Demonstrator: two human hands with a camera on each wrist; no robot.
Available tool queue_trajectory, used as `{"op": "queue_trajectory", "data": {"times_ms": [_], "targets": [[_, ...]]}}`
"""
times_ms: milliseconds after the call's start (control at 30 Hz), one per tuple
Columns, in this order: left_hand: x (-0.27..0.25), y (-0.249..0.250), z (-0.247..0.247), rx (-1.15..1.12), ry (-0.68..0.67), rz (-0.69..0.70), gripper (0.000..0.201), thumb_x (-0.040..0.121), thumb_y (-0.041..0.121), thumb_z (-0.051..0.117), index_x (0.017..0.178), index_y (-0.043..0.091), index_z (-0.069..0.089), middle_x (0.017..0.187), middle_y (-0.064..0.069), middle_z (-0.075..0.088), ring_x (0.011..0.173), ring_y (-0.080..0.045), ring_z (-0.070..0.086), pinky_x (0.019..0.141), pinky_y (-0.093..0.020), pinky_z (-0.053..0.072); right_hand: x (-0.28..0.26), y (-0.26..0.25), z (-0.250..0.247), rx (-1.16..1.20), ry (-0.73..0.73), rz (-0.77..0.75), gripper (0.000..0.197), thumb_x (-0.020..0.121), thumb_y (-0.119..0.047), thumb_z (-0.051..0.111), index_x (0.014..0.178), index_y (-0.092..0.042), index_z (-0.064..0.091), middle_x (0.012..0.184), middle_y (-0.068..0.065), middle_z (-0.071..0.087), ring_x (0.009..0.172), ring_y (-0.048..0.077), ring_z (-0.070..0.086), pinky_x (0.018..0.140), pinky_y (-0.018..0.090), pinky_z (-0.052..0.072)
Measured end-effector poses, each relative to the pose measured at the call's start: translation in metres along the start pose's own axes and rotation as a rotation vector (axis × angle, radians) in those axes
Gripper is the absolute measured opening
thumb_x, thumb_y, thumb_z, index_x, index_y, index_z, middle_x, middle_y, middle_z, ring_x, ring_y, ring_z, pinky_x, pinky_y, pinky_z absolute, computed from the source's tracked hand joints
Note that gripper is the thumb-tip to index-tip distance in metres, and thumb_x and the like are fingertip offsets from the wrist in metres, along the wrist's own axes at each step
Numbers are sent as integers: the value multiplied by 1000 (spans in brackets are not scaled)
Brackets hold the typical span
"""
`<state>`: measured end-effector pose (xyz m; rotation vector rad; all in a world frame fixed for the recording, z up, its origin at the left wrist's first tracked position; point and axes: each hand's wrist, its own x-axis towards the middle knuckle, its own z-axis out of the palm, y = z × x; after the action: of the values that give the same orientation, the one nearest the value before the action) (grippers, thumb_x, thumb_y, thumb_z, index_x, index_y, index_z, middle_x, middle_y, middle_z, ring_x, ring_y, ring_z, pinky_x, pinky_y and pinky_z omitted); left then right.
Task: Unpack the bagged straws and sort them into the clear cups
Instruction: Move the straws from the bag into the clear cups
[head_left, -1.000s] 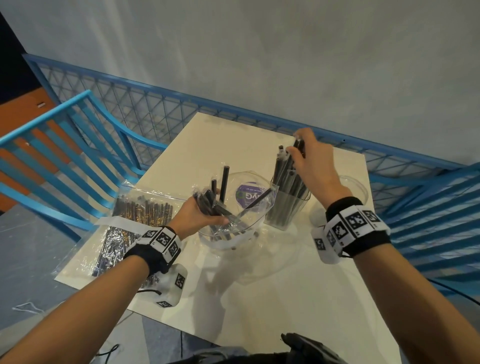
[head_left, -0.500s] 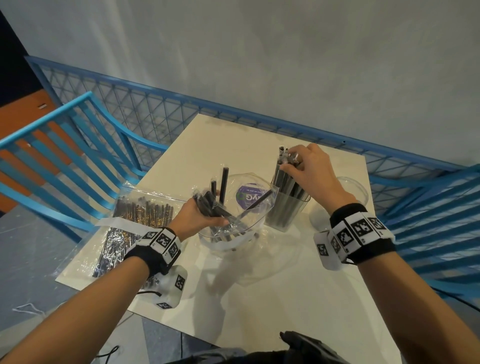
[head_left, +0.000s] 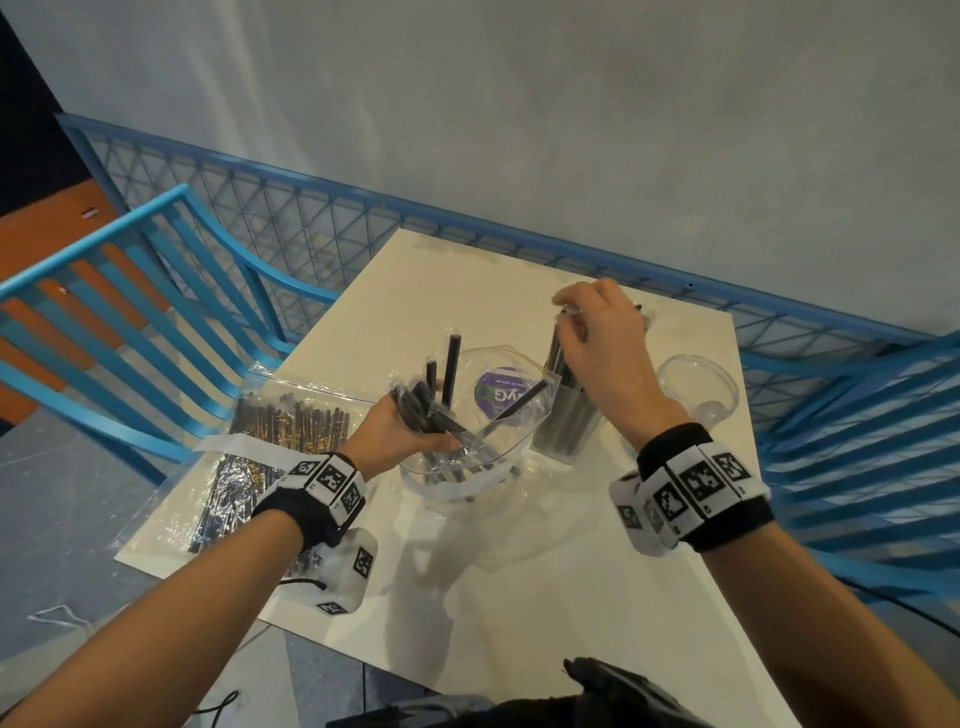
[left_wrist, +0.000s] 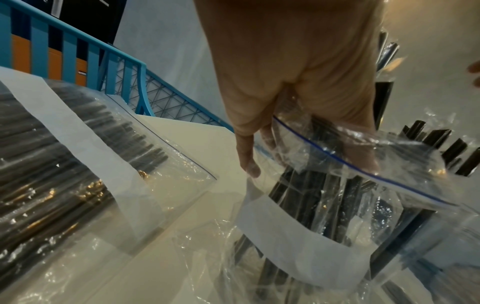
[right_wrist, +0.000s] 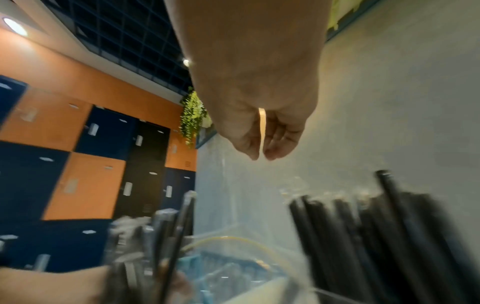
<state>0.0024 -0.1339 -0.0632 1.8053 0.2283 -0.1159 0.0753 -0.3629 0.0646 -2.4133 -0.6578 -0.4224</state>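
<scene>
On the bench (head_left: 613, 597), the left hand (head_left: 400, 431) has a grip on the bag (head_left: 467, 467) of straws (head_left: 423, 410). The right hand (head_left: 597, 338) hangs relaxed over the straw-filled cup (head_left: 566, 426), holding nothing.

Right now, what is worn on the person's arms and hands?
Both hands, left hand and right hand, are bare, forearms sleeveless. Each wrist has a black band ringed with white blocks bearing black square-pattern markers; a thin black cable hangs under the left one.

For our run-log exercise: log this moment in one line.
left hand: grips bagged straws | right hand: empty, above filled cup | spare cup: empty
</scene>
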Motion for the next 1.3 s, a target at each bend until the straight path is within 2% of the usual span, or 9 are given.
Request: {"op": "queue_trajectory", "data": {"times_ms": [67, 167, 267, 367, 433, 567, 733, 1000, 1300], "targets": [[0, 1, 0, -12, -2, 3, 42, 66, 10, 88, 104, 5, 70, 96, -8, 77, 97, -22, 72, 94, -43, 54, -8, -18, 11, 90, -182, 2, 22, 96, -13, 55, 116, -13, 61, 105, -3, 56, 86, 2, 51, 80, 10, 44], [-2, 6, 2, -36, -19, 28, 44, 66, 1, 86, 106, 2, 68, 97, -14, 76, 93, -24, 73, 89, -42, 57, -20, -36, 40, 131, -560, 129, 54, 87, -26, 69, 135, -13, 49, 119, 4, 57, 103, 12, 53, 90, 24, 45], [-3, 9, 6, -25, -28, 65, 45, 66, -8, 83, 106, -4, 65, 96, -19, 72, 85, -19, 69, 81, -38, 56, -25, -40, 73, 171, -645, 132, 64, 78, -31, 77, 132, -13, 48, 123, 8, 56, 105, 17, 50, 80, 25, 36], [-3, 9, 6, -15, -3, 76, 42, 65, -7, 84, 103, 0, 68, 92, -11, 73, 81, -13, 68, 77, -31, 56, -26, -36, 84, 281, -568, 114, 37, 80, -23, 75, 113, -12, 63, 106, 4, 66, 79, 10, 53, 70, 22, 35], [-5, 10, 4, -23, -8, 68, 42, 64, -1, 87, 102, 7, 70, 89, -3, 76, 82, -8, 71, 76, -23, 55, -24, -32, 78, 360, -509, 117, 22, 83, -18, 72, 103, -11, 67, 90, -4, 65, 68, 1, 52, 62, 12, 37], [-7, 10, 2, -26, -44, 66, 53, 64, 7, 89, 110, 16, 65, 97, -6, 75, 91, -15, 73, 83, -27, 56, -14, -26, 56, 399, -407, 119, 17, 86, -22, 71, 97, -11, 66, 81, -14, 59, 72, -5, 54, 62, 0, 40], [-5, 8, 1, -59, -70, 64, 68, 63, 8, 89, 123, 22, 59, 107, -11, 73, 104, -22, 69, 96, -39, 54, 5, -29, 12, 432, -239, 76, 16, 91, -30, 63, 100, -18, 58, 90, -9, 63, 78, 2, 62, 63, 10, 50], [-4, 4, 1, -72, -60, 54, 73, 56, 21, 93, 122, 26, 61, 110, -6, 73, 108, -22, 68, 99, -46, 52, 45, -26, -100, 421, 436, 32, 23, 90, -31, 67, 97, -12, 57, 73, -3, 66, 50, 7, 64, 46, 13, 47], [-4, -1, 2, -101, -48, 48, 66, 65, 5, 89, 123, 19, 61, 108, -12, 73, 105, -25, 70, 96, -41, 55, 35, 12, -115, 320, 355, 86, 35, 91, -38, 62, 104, -6, 61, 90, 6, 69, 58, 8, 65, 53, 17, 50]]}}
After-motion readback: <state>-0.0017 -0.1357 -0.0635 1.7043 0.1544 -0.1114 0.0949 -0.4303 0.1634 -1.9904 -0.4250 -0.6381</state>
